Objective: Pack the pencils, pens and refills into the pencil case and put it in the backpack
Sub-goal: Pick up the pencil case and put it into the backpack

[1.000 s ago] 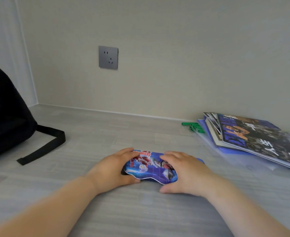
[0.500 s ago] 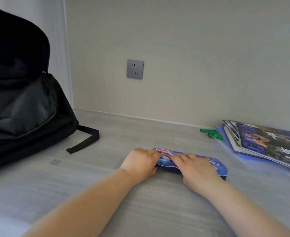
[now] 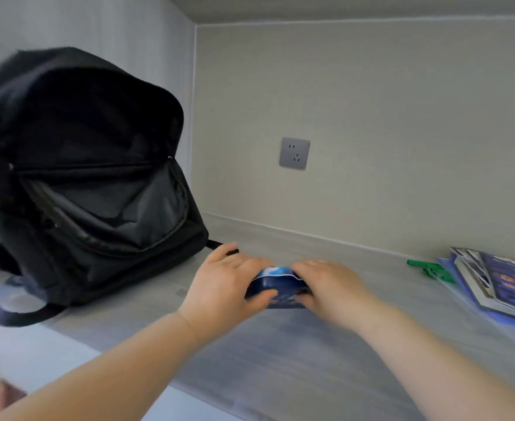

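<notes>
Both hands clasp the pencil case [image 3: 276, 288], a flat, glossy dark-blue tin with a printed lid, held between them just above the pale wood-grain surface [image 3: 280, 360]. The left hand [image 3: 222, 287] wraps its fingers [image 3: 235, 262] over one end, thumb underneath; the right hand [image 3: 332, 284] curls over the other end. Left of the fingers stands the black fabric backpack [image 3: 92, 183], soft and upright, its main zipper gaping. Bare surface lies between the fingers and a stack of magazines [image 3: 499, 284] well to their right.

Beige wall [image 3: 402, 117], grey socket [image 3: 294, 153], pale wood-grain desk [image 3: 280, 360], soft light
</notes>
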Tool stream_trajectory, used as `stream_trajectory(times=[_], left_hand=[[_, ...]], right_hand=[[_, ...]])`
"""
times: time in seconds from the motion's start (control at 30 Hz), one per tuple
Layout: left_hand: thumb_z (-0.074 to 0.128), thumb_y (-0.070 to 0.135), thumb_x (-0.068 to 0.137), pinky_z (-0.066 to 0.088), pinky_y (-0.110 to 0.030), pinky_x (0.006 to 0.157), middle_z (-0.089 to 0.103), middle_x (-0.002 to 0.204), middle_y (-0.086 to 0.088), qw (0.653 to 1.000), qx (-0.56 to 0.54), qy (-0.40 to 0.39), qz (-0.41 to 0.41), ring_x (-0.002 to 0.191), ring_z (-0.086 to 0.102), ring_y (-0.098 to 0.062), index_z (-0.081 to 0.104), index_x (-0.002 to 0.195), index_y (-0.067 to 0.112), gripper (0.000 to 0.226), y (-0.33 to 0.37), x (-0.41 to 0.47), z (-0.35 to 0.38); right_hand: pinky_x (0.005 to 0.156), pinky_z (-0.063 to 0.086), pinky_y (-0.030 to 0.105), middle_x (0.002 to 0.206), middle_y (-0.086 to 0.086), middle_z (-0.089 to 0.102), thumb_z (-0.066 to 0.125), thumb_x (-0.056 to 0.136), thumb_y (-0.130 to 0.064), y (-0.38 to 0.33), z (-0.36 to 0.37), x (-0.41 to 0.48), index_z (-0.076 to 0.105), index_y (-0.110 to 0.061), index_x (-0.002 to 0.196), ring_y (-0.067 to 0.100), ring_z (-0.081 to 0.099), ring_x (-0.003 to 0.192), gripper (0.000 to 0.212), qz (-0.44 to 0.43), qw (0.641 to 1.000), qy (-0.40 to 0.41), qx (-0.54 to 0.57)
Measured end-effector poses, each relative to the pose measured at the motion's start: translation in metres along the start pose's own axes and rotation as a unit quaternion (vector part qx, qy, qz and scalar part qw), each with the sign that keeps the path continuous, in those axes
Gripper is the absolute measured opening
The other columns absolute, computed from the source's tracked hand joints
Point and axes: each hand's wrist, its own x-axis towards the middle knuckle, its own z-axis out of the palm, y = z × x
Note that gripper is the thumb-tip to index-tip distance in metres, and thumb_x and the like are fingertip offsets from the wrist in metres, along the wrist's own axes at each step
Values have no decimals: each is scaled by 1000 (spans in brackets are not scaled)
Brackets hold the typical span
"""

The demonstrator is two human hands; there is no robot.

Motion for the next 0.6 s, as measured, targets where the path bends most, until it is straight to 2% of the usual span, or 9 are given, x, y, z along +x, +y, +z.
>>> stream_trajectory(times=[0.07, 0.1, 0.17, 0.23, 0.33, 0.4, 0.47, 0.53, 0.6], left_hand=[[63, 41, 75, 26, -32, 112, 72, 98, 6, 999, 27, -35, -26, 98, 65, -9, 66, 104, 20, 36, -20, 0, -15], [56, 48, 79, 12, -27, 115, 67, 110, 8, 998, 33, -46, -37, 111, 57, -7, 60, 112, 22, 41, -30, 1, -20], [34, 65, 75, 4, -22, 113, 61, 119, 12, 997, 34, -39, -62, 118, 49, -7, 51, 120, 26, 62, -55, 5, -36], [17, 72, 70, 9, -23, 112, 60, 122, 12, 994, 39, -28, -97, 119, 48, -7, 46, 125, 28, 76, -85, 8, -57], [25, 57, 89, 16, -31, 114, 61, 125, 6, 987, 68, 3, -147, 122, 49, -12, 51, 125, 25, 55, -143, 13, -84], [33, 40, 94, 22, -36, 113, 64, 122, 4, 979, 85, 18, -184, 118, 53, -15, 60, 116, 20, 40, -183, 17, -100], [38, 28, 94, 31, -36, 108, 63, 122, 2, 965, 123, 3, -232, 115, 54, -19, 62, 113, 18, 32, -217, 20, -112], [44, 24, 92, 38, -36, 103, 56, 129, -2, 942, 182, -46, -279, 117, 52, -24, 56, 121, 17, 32, -247, 25, -119], [47, 23, 91, 40, -36, 103, 46, 137, -5, 909, 232, -117, -327, 121, 48, -28, 44, 131, 16, 41, -269, 29, -121]], right_hand=[[76, 42, 34, 116, 4, 61, 53, 82, -24, -14, 2, 21, 52, -17, 108, 26, 54, 107, 27, -15, 1000, -4, 24], [75, 42, 34, 116, 4, 61, 53, 82, -24, -19, 2, 31, 52, -17, 107, 27, 55, 106, 27, -18, 999, -7, 37], [72, 41, 33, 112, 7, 64, 56, 80, -22, -28, -1, 53, 54, -16, 104, 28, 57, 102, 24, -16, 996, 7, 87], [74, 43, 34, 105, 7, 67, 61, 76, -19, -36, -16, 75, 58, -15, 100, 27, 59, 97, 24, -2, 980, 39, 195], [80, 48, 31, 92, -4, 72, 66, 73, -13, -46, -40, 109, 64, -20, 92, 15, 63, 87, 21, -11, 945, 63, 321], [64, 44, 8, 68, -25, 68, 66, 73, -7, -53, -53, 130, 60, -34, 72, -7, 59, 66, 28, -56, 932, 73, 349], [53, 37, 1, 53, -32, 60, 66, 71, -1, -60, -63, 152, 53, -40, 61, -14, 52, 51, 42, -73, 919, 96, 376], [53, 38, 0, 53, -24, 62, 69, 69, 0, -65, -68, 176, 55, -39, 64, -14, 51, 49, 41, -85, 896, 126, 416], [57, 41, -1, 68, -25, 62, 71, 68, -3, -73, -70, 201, 58, -37, 68, -16, 54, 57, 37, -98, 872, 147, 456]])
